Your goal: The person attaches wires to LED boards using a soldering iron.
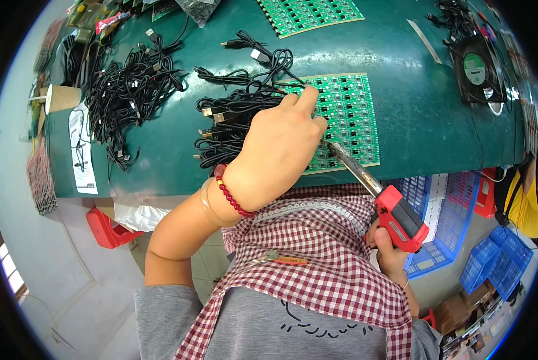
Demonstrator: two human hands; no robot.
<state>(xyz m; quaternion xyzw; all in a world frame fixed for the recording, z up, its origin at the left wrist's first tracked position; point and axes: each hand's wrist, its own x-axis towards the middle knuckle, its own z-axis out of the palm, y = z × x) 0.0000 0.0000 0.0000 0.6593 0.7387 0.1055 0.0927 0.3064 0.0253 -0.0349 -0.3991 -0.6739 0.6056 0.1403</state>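
Observation:
A green panel of small circuit boards point(356, 111) lies near the table's front edge. My left hand point(284, 135) reaches over its left part, fingers bent and closed together just above the boards. Whatever they pinch is hidden beneath them; a black cable runs up to the fingertips from the far side. My right hand point(391, 255) grips the red and black handle of a soldering iron point(365, 177), whose metal tip points at the panel close to my left thumb. Coiled black USB cables point(227, 129) lie beside the panel, partly under my left hand.
A tangled heap of black cables point(134, 90) sits farther left, by a paper cup point(62, 98). At the far edge lies another green panel point(311, 13). A black fan point(478, 69) stands at right. Blue crates point(446, 240) are below the table's right front edge.

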